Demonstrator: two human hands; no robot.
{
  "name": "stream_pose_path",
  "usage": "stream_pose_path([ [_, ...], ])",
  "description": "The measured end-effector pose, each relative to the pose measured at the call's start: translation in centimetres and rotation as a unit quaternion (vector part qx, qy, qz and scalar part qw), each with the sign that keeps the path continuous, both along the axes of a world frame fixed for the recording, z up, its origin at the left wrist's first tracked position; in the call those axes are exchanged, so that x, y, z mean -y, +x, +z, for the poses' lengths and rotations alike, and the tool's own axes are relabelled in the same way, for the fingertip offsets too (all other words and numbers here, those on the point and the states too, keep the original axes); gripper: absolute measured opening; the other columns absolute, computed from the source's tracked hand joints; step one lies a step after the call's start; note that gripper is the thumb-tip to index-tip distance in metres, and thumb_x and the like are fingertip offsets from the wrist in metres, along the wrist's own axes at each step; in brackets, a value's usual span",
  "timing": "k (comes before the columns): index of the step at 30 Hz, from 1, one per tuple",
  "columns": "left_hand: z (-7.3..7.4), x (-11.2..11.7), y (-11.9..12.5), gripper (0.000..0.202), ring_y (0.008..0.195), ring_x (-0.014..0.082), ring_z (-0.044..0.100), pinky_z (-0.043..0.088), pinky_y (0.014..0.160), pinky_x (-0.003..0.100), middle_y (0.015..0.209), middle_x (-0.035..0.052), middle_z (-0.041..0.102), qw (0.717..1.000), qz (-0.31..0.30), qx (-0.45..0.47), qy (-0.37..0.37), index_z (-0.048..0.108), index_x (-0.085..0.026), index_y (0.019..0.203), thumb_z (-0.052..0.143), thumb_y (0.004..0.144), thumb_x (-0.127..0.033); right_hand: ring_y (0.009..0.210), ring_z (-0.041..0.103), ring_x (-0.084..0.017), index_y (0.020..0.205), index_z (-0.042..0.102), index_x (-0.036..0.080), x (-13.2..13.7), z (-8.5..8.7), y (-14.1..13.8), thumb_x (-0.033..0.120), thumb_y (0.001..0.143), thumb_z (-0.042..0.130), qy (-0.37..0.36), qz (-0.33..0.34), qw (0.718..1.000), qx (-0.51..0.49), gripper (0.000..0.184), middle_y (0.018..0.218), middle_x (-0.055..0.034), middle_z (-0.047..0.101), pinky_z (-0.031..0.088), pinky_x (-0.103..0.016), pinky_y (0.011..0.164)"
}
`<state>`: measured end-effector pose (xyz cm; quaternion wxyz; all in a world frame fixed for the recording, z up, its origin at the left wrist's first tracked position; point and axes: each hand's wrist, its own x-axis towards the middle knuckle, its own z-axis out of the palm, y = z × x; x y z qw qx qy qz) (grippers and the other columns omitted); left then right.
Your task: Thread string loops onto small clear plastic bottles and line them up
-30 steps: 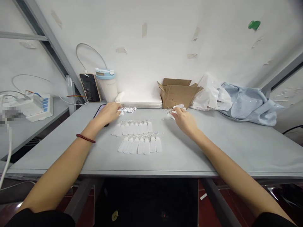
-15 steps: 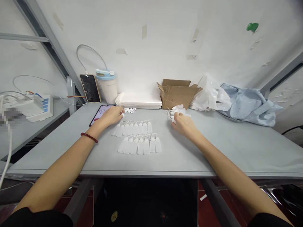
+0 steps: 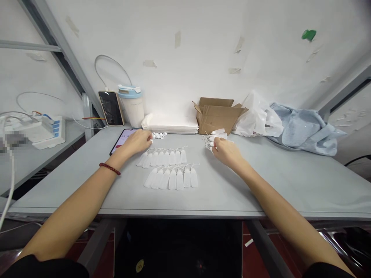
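My left hand (image 3: 139, 139) is closed in a pinch over the phone's corner, with a small white cap-like piece (image 3: 151, 141) at its fingertips. Beside those fingers lies a cluster of small white pieces (image 3: 160, 135). My right hand (image 3: 227, 150) has its thumb and finger together on a pile of white tags (image 3: 218, 133) with thin strings; its grasp on one is partly hidden. Between the hands, flat translucent white tags with thin loops lie in two rows, a far row (image 3: 163, 158) and a near row (image 3: 172, 180).
A phone showing a timer (image 3: 121, 142) lies under my left hand. Along the wall stand another phone (image 3: 111, 108), a lidded cup (image 3: 132, 108), a stack of white sheets (image 3: 174, 124), a cardboard box (image 3: 218, 117), a plastic bag (image 3: 256, 117) and light blue cloth (image 3: 307, 129).
My right hand has shifted slightly to the right on the pile, and its fingers are drawn closer together. My left hand stays almost still. The two rows are unchanged.
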<state>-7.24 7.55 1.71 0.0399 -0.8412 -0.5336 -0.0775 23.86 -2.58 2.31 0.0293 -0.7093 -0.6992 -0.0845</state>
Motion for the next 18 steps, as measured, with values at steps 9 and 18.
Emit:
stream_pose_path([
  [9, 0.1, 0.1, 0.4, 0.023, 0.089, 0.0284, 0.061, 0.043, 0.074, 0.033, 0.086, 0.0103, 0.068, 1.0, 0.009, 0.01, 0.024, 0.063, -0.017, 0.082, 0.045, 0.07, -0.025, 0.055, 0.044, -0.01, 0.07, 0.05, 0.017, 1.5, 1.0, -0.7, 0.021, 0.077, 0.049, -0.112, 0.206, 0.933, -0.272, 0.008, 0.061, 0.0018, 0.051, 0.029, -0.021, 0.051],
  [18, 1.2, 1.5, 1.7, 0.022, 0.085, 0.0239, 0.059, 0.044, 0.075, 0.031, 0.084, 0.0067, 0.067, 0.99, -0.003, 0.139, 0.033, 0.061, -0.017, 0.082, 0.052, 0.066, -0.028, 0.044, 0.019, -0.005, 0.047, 0.026, 0.018, 3.6, 0.6, -3.8, 0.026, 0.078, 0.046, -0.216, 0.301, 0.886, -0.28, 0.038, 0.047, 0.0071, 0.023, 0.016, -0.022, 0.043],
])
